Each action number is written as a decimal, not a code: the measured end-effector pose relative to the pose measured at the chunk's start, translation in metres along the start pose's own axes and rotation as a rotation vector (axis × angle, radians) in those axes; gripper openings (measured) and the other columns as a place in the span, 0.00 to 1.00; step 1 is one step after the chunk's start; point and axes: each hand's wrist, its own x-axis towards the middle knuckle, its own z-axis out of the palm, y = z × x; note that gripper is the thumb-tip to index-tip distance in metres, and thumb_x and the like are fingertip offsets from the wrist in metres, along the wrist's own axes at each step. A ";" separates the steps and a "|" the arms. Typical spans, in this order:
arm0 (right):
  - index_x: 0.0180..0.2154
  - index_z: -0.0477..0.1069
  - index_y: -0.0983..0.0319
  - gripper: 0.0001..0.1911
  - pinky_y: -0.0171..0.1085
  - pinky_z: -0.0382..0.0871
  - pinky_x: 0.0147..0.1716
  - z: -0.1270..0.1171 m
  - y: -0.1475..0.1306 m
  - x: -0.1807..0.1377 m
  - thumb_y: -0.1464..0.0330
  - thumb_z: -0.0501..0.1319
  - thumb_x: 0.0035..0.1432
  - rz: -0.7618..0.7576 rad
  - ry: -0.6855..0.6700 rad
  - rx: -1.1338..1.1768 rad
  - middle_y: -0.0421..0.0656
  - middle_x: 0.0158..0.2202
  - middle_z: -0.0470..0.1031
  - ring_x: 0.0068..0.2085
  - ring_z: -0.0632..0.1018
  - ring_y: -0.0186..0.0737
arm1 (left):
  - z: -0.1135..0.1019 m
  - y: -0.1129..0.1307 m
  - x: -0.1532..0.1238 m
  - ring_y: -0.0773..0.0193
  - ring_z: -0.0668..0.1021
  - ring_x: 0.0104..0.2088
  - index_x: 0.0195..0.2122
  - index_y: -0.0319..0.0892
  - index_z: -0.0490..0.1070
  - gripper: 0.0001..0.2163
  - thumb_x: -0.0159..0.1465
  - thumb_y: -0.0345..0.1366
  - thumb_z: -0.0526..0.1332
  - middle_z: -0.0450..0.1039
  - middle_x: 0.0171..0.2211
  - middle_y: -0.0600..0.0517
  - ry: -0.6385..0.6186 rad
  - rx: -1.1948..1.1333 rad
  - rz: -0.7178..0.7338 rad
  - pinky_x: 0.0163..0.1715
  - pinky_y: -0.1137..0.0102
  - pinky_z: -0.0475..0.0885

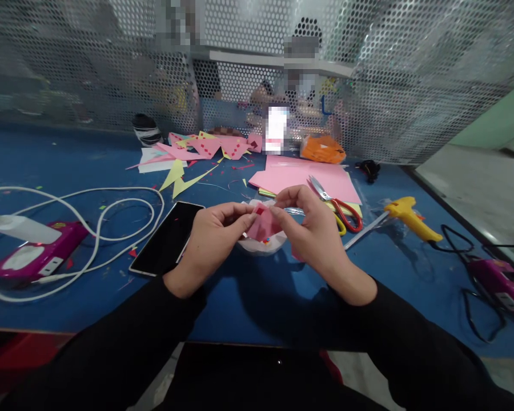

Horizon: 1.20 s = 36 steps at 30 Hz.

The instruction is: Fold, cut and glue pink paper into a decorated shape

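Observation:
A small pink paper piece (263, 224) with a red square on it is pinched between my two hands. My left hand (216, 234) grips its left edge with thumb and fingertips. On the opposite edge, my right hand (310, 225) has its thumb and forefinger closed. Just beneath the paper sits a whitish round dish (261, 246), partly hidden, with small coloured bits in it. Scissors with red handles (340, 205) lie beyond my right hand, and part of a yellow handle (340, 224) shows beside that hand.
A tablet or large phone (169, 238) lies left of my hands, near a white cable (96, 228) and a purple power strip (43, 251). A yellow glue gun (411, 217) rests at right. Pink sheets (308, 174) and paper cut-outs (209, 147) lie before a perforated metal screen (240, 80).

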 end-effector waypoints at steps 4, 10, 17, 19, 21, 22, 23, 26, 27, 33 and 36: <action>0.37 0.70 0.59 0.04 0.40 0.67 0.34 -0.003 0.004 0.003 0.67 0.62 0.58 0.044 -0.087 -0.028 0.40 0.31 0.78 0.34 0.76 0.39 | -0.001 0.001 0.001 0.72 0.74 0.24 0.34 0.42 0.83 0.06 0.55 0.36 0.71 0.82 0.30 0.53 -0.001 -0.015 -0.019 0.26 0.77 0.71; 0.37 0.70 0.59 0.03 0.41 0.68 0.38 -0.002 0.005 0.003 0.71 0.61 0.59 -0.011 -0.106 0.009 0.37 0.29 0.76 0.33 0.77 0.37 | -0.001 0.003 0.000 0.71 0.72 0.23 0.30 0.40 0.80 0.08 0.57 0.40 0.69 0.76 0.25 0.55 -0.018 -0.008 -0.007 0.24 0.76 0.68; 0.37 0.70 0.59 0.05 0.45 0.69 0.42 0.004 0.005 -0.002 0.73 0.63 0.58 -0.165 -0.096 -0.072 0.39 0.32 0.76 0.35 0.77 0.38 | -0.002 0.002 0.000 0.72 0.67 0.22 0.25 0.39 0.75 0.11 0.58 0.41 0.69 0.69 0.20 0.57 -0.015 0.112 0.043 0.23 0.76 0.62; 0.36 0.70 0.59 0.05 0.47 0.69 0.44 0.005 0.005 -0.002 0.74 0.63 0.58 -0.181 -0.086 -0.079 0.39 0.33 0.76 0.36 0.77 0.38 | -0.002 0.002 0.001 0.72 0.66 0.22 0.25 0.39 0.75 0.10 0.59 0.40 0.68 0.68 0.20 0.57 -0.018 0.138 0.054 0.22 0.76 0.60; 0.37 0.70 0.58 0.06 0.47 0.69 0.45 0.006 0.005 -0.003 0.74 0.63 0.58 -0.179 -0.082 -0.070 0.39 0.34 0.77 0.36 0.77 0.38 | -0.002 0.002 0.001 0.72 0.65 0.22 0.25 0.39 0.75 0.10 0.60 0.39 0.67 0.68 0.20 0.58 -0.020 0.158 0.065 0.22 0.75 0.60; 0.37 0.70 0.58 0.06 0.47 0.70 0.45 0.006 0.005 -0.003 0.74 0.63 0.58 -0.175 -0.081 -0.063 0.39 0.34 0.77 0.36 0.77 0.38 | -0.003 0.002 0.001 0.72 0.65 0.22 0.24 0.40 0.74 0.10 0.60 0.38 0.67 0.67 0.19 0.58 -0.020 0.163 0.071 0.23 0.75 0.60; 0.37 0.69 0.58 0.06 0.47 0.70 0.45 0.005 0.005 -0.003 0.74 0.62 0.58 -0.169 -0.080 -0.059 0.39 0.34 0.77 0.36 0.78 0.38 | -0.003 0.002 0.001 0.72 0.65 0.22 0.23 0.40 0.73 0.12 0.61 0.39 0.66 0.66 0.19 0.58 -0.024 0.158 0.075 0.23 0.75 0.60; 0.37 0.69 0.58 0.06 0.47 0.70 0.45 0.004 0.005 -0.002 0.74 0.62 0.58 -0.154 -0.072 -0.059 0.39 0.34 0.77 0.35 0.78 0.37 | -0.003 0.002 0.001 0.71 0.65 0.23 0.21 0.40 0.70 0.17 0.65 0.44 0.62 0.65 0.20 0.57 -0.049 0.103 0.076 0.24 0.74 0.61; 0.37 0.69 0.58 0.06 0.46 0.71 0.44 0.004 0.005 -0.002 0.74 0.62 0.58 -0.154 -0.071 -0.061 0.39 0.33 0.77 0.35 0.78 0.37 | -0.003 0.002 0.001 0.70 0.65 0.23 0.22 0.40 0.70 0.18 0.65 0.45 0.61 0.65 0.20 0.57 -0.056 0.095 0.075 0.24 0.73 0.62; 0.36 0.69 0.58 0.05 0.46 0.70 0.45 0.006 0.006 -0.003 0.74 0.62 0.58 -0.176 -0.070 -0.068 0.39 0.34 0.77 0.36 0.77 0.37 | -0.002 0.002 0.000 0.71 0.66 0.22 0.25 0.39 0.73 0.12 0.59 0.42 0.68 0.68 0.20 0.57 -0.039 0.174 0.069 0.23 0.74 0.60; 0.37 0.69 0.58 0.06 0.46 0.70 0.45 0.008 0.005 -0.004 0.74 0.63 0.58 -0.179 -0.067 -0.072 0.38 0.33 0.77 0.36 0.77 0.37 | -0.002 0.003 -0.001 0.71 0.64 0.21 0.24 0.40 0.72 0.12 0.59 0.41 0.67 0.66 0.19 0.58 -0.034 0.184 0.072 0.22 0.74 0.59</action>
